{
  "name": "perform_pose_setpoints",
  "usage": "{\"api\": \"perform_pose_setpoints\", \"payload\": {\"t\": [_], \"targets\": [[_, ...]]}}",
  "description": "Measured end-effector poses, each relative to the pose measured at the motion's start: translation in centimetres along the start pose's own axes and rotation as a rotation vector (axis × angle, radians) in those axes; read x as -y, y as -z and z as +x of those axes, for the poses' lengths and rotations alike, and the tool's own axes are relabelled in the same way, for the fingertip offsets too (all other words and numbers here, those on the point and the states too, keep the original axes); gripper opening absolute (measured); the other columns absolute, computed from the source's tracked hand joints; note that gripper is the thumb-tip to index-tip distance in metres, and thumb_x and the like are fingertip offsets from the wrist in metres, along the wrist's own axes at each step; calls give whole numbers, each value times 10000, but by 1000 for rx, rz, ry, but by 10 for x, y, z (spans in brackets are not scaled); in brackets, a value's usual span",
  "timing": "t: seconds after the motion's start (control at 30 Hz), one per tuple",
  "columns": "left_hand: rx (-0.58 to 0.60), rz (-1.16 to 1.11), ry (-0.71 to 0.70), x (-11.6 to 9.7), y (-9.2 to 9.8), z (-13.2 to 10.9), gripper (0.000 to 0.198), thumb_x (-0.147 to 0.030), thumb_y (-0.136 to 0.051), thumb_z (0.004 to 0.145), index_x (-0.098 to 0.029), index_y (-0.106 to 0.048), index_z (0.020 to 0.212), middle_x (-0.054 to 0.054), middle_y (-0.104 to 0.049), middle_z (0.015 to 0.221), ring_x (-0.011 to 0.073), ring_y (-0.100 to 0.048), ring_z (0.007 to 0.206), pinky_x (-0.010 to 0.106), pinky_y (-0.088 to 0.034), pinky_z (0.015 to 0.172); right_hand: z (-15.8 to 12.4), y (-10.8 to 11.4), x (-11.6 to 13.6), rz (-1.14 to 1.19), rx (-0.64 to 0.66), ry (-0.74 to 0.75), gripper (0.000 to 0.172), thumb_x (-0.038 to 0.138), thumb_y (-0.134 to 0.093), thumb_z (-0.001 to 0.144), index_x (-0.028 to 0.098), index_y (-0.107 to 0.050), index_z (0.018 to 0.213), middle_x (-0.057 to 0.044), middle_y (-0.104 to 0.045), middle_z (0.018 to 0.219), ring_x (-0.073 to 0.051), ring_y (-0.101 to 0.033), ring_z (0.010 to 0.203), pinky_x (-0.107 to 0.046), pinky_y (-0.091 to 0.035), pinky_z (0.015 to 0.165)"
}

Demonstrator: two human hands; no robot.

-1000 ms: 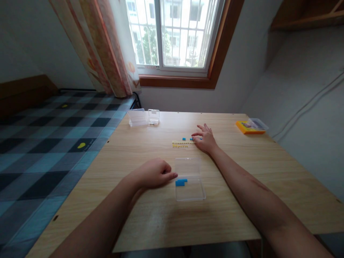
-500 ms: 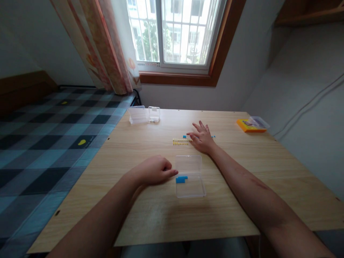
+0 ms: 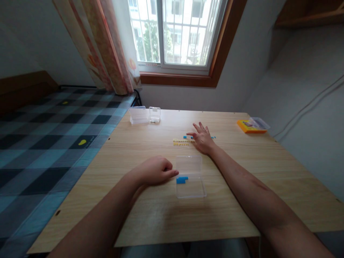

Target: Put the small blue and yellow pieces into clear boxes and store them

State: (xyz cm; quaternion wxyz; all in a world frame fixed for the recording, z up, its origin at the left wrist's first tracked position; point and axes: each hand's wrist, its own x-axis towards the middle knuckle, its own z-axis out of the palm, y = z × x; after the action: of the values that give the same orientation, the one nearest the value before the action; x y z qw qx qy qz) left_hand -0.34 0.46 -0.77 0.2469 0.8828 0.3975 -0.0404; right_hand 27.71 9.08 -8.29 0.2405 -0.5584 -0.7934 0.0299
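We find the left hand point(image 3: 154, 172) at centre frame, curled into a loose fist and gripping nothing, its forefinger tip touching the left edge of a shallow clear plastic box point(image 3: 190, 188) that lies open on the pale wooden table point(image 3: 150, 218). Inside the box, near its left wall, sits a small blue block piece point(image 3: 182, 180).

Above the box in the frame, the right hand point(image 3: 202, 140) rests palm down with fingers spread. Its fingertips meet a short row of small yellow pieces point(image 3: 180, 142). A few small blue pieces point(image 3: 185, 137) lie just beside them.

Further out, we note two small clear plastic cases point(image 3: 144, 115) at the table's upper left edge. An orange flat box point(image 3: 249, 127) lies at the upper right, and a blue checked bedcover point(image 3: 40, 143) fills the left of the frame.
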Motion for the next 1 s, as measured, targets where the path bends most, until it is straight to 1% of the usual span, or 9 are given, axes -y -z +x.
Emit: {"api": "perform_pose_setpoints", "payload": {"t": [0.1, 0.23, 0.5, 0.63, 0.73, 0.8, 0.87, 0.93, 1.0], "targets": [[0, 0, 1, 0, 0, 0, 505, -547, -462, 944, -189, -636, 632, 12, -572, 578, 134, -409, 527, 312, -255, 549, 0, 1, 1, 0, 15, 12, 478, 443, -295, 1077, 337, -703, 1303, -64, -323, 1656, -347, -104, 1569, -672, -71, 1211], [-6, -1, -3, 0, 0, 0, 508, -551, -466, 944, -189, -632, 628, 10, -564, 576, 134, -407, 528, 313, -248, 541, 0, 0, 0, -15, 31, 18, 421, 456, -379, 1058, 336, -751, 1215, -58, -328, 1654, -362, -104, 1566, -684, -58, 1203], [1, -15, -9, 0, 0, 0, 497, -533, -478, 949, -185, -635, 630, 9, -565, 580, 137, -416, 535, 304, -258, 556, 1, -2, -2, 39, -12, -19, 528, 431, -249, 1082, 318, -747, 1215, -66, -369, 1631, -339, -121, 1567, -678, -74, 1203], [6, -6, -1, 0, 0, 0, 492, -534, -481, 949, -188, -643, 639, 8, -563, 582, 136, -405, 534, 305, -256, 560, 0, -2, -2, 32, -11, -18, 470, 418, -320, 1068, 301, -762, 1173, -79, -369, 1630, -348, -124, 1563, -689, -74, 1196], [7, -1, -2, -1, 1, -1, 498, -542, -475, 950, -188, -643, 642, 11, -570, 587, 136, -400, 538, 306, -258, 562, -2, -1, 0, 47, -52, -32, 405, 359, -386, 1045, 262, -751, 1191, -105, -380, 1621, -342, -138, 1561, -674, -84, 1203], [4, 0, -5, -2, 1, -1, 500, -544, -470, 950, -188, -645, 644, 14, -575, 590, 138, -405, 542, 308, -257, 561, -2, 1, 1, 62, -103, -45, 387, 326, -407, 1030, 243, -758, 1168, -109, -410, 1602, -336, -157, 1558, -667, -95, 1207], [2, 1, -6, -2, 1, -1, 500, -546, -469, 946, -190, -652, 647, 18, -584, 595, 142, -415, 546, 308, -257, 560, 0, 8, 3, 66, -169, -64, 366, 329, -440, 1010, 235, -787, 1078, -98, -445, 1579, -337, -176, 1552, -669, -103, 1208], [3, 0, 0, -3, 1, -1, 498, -548, -471, 941, -191, -659, 649, 20, -591, 599, 144, -424, 548, 308, -257, 559, 5, 17, 4, 47, -214, -68, 303, 361, -532, 965, 237, -808, 983, -85, -459, 1569, -353, -180, 1548, -680, -95, 1207], [3, 1, 7, -3, 1, -1, 497, -549, -475, 938, -191, -658, 646, 19, -589, 595, 143, -424, 543, 308, -253, 556, 13, 29, 6, 19, -223, -69, 223, 378, -639, 902, 248, -818, 926, -71, -457, 1571, -376, -171, 1546, -702, -79, 1201]]}}
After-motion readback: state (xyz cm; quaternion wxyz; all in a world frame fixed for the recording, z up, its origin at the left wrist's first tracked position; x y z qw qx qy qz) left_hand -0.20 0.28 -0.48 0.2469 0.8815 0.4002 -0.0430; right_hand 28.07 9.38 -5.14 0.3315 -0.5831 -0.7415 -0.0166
